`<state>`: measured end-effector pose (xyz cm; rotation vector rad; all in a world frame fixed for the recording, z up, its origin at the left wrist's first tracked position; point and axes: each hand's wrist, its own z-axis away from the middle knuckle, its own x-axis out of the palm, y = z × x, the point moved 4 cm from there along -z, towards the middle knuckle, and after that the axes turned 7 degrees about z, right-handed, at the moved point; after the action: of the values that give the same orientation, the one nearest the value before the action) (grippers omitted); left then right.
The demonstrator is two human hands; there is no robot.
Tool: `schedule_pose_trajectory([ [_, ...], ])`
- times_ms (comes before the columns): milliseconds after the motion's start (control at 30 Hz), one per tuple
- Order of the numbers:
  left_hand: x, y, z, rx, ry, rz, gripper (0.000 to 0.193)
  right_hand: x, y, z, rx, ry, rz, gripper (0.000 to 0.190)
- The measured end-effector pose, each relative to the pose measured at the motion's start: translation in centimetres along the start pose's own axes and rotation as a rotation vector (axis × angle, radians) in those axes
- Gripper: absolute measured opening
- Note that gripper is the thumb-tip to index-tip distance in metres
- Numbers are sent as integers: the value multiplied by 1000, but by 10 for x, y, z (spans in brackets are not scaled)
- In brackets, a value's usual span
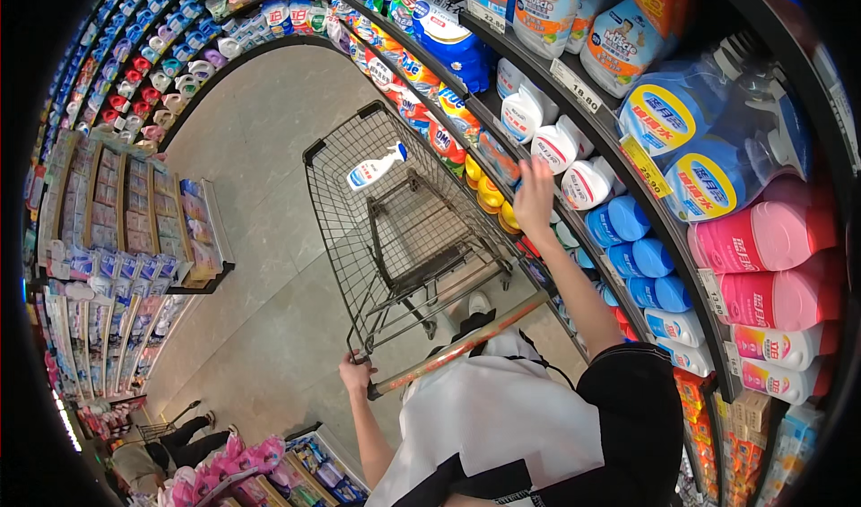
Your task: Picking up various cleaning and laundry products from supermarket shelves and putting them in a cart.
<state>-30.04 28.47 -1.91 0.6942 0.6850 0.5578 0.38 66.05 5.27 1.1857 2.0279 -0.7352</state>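
My left hand (356,374) grips the near left corner of a black wire shopping cart (336,244), just beside the end of its worn orange push bar (464,349). A white spray bottle with a blue trigger head (377,167) lies in the cart, which holds nothing else that I can see. My right hand (535,197) is raised over the cart's right side, fingers extended at the shelf edge. Closest to it are white bottles with red-and-white labels (555,145); whether the fingertips touch one is unclear. I see nothing held in that hand.
Curved by the lens, a shelf on the right carries blue bottles (703,184), pink bottles (760,238) and orange-labelled spray cleaners (625,42). Detergent bags (447,29) continue ahead. A display rack (128,204) stands left on the tiled floor (269,137). Another person (155,453) is at lower left.
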Motion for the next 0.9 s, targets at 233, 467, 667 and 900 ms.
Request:
schedule_pose_trajectory([
  [233, 0, -2, 1, -2, -16, 55, 34, 66, 47, 2, -397, -339, 566, 40],
  [467, -3, -10, 0, -3, -25, 74, 36, 50, 44, 3, -506, -448, 616, 38],
  [667, 0, -2, 2, -7, -7, 35, 33, 42, 9, 2, -295, -434, 100, 48],
  [900, -3, -5, 6, 2, 42, 36, 33, 46, -64, 38, -159, -537, -360, 42],
])
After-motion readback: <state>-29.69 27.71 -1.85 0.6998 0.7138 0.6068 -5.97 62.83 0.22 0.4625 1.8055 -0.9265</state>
